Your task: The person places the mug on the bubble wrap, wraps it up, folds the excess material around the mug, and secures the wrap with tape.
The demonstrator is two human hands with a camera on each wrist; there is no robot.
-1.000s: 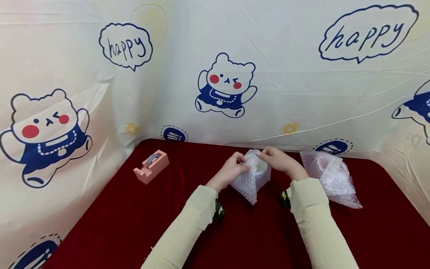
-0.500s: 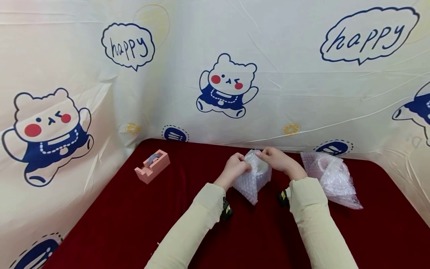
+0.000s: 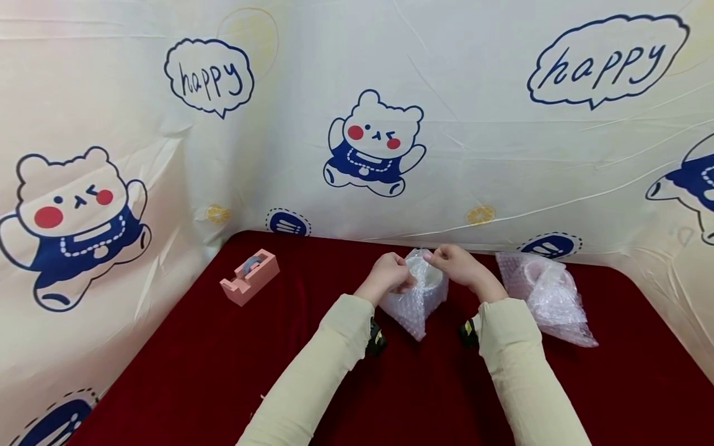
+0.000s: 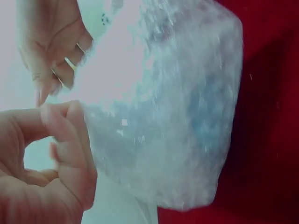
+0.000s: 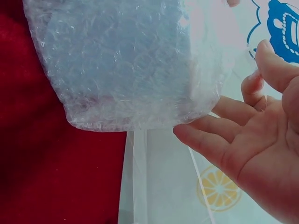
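A bubble-wrapped bundle [image 3: 415, 310] stands at the middle back of the table, with a pale round-rimmed thing [image 3: 431, 277] inside it. Through the wrap, its contents look bluish in both wrist views; their kind is unclear. My left hand [image 3: 387, 274] is curled at the bundle's near left side, its thumb and forefinger [image 4: 65, 126] pinching at the wrap's edge. On the far right side is my right hand [image 3: 460, 266]. Its longer fingers [image 5: 205, 137] lie fairly straight against the wrap, while thumb and forefinger stand apart from each other.
A pink tape dispenser [image 3: 250, 277] with a bluish roll stands at the back left. Another bubble-wrapped bundle [image 3: 558, 303], with a pinkish ring-shaped rim showing, lies at the right. Dark red cloth [image 3: 195, 371] covers the table; a printed white curtain [image 3: 474, 142] hangs behind.
My left hand has turned and curled more, its knuckles now uppermost, and its forearm has shifted right. The right hand and the bundle stay nearly in place.
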